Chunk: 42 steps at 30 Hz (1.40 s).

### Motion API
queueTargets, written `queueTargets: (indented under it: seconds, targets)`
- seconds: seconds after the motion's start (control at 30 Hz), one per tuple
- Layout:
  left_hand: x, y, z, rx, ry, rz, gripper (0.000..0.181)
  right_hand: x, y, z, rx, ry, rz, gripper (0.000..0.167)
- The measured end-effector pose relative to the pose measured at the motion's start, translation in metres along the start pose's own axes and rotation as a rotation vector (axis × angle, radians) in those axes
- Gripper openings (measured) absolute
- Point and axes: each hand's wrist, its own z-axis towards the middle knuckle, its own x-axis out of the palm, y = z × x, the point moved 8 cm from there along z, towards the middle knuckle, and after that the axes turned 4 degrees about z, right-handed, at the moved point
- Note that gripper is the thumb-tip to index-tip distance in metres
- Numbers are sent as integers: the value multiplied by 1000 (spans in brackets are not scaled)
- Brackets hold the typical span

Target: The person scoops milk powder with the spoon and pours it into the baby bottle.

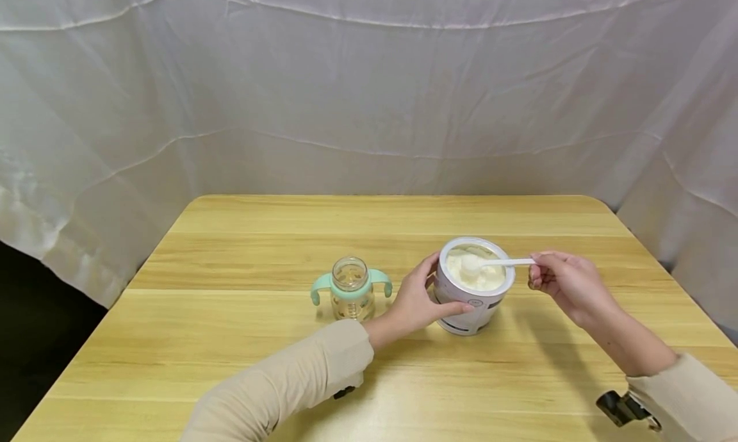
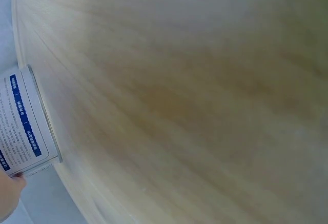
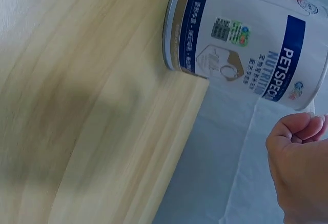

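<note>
My left hand grips a white can of powder from its left side, the thumb lying across the front. The can has no lid on, and pale cream powder shows inside. Between thumb and fingers, my right hand pinches the handle of a white scoop. The scoop's bowl is over the powder inside the rim and looks heaped with it. In the right wrist view the can bears blue and gold print, and the scoop is mostly hidden. Part of the can also appears in the left wrist view.
Left of the can, near my left forearm, stands an uncapped clear baby bottle with mint-green handles. Everything stands on a wooden table. Pale curtains hang behind it and at the sides.
</note>
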Motion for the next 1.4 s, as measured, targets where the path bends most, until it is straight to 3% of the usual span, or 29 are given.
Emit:
queueTargets:
  seconds: [0.9, 1.17, 1.4]
  targets:
    - [-1, -2, -3, 16, 13, 82, 96, -2, 0, -3, -4, -1, 70, 25]
    - [-9, -5, -10, 10, 11, 74, 98, 1, 0, -4, -19, 16, 85, 22]
    - [-20, -17, -20, 71, -1, 71, 99, 3, 2, -5, -27, 19, 111, 22]
